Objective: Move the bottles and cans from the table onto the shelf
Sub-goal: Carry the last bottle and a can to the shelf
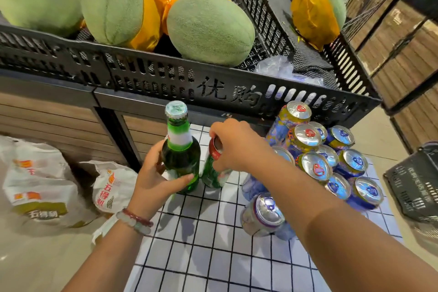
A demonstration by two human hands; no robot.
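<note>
Centre frame, on white tablecloth with black grid [208, 244]: left hand [151, 180] wraps the body of a tall green glass bottle [181, 149] (cap on, upright). Right hand [233, 147] clasps the top of a second green bottle with red cap [214, 168], just beside. Right: about thirteen blue and gold cans [315, 163], stacked. Bare cloth nearest. Beyond: black slotted crate [166, 76], four visible pale green melons [209, 27].

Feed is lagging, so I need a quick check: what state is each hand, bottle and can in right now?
Left hand: grips the green bottle's body.
Green bottle: upright, capped, on the checked tablecloth.
Right hand: grips the top of the second bottle.
Second bottle: upright on the cloth, beside the first.
Cans: unopened, stacked, untouched on the table.
</note>
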